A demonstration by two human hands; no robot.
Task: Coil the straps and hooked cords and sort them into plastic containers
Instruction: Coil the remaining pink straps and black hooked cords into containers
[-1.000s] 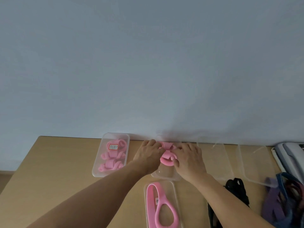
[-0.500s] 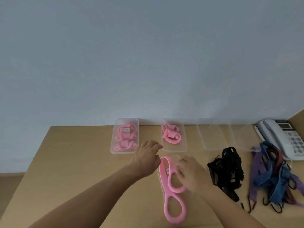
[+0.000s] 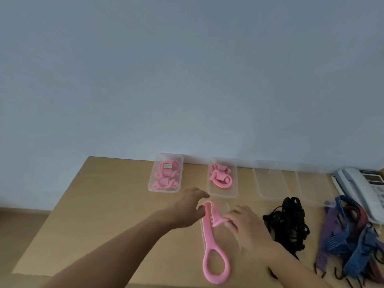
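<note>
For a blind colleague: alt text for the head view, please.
The right hand pinches the folded far end of a pink strap on a table, the left hand touching it. Behind are four clear containers, two with coiled straps; cords and a phone lie right.

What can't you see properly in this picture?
Head view:
- Writing on the label: too small, blurred.
- Hooked cords: cut off by the right and bottom edges.
- Black cords: near part hidden behind the right forearm.
- Pink strap: fold partly hidden by fingers of the right hand.
</note>
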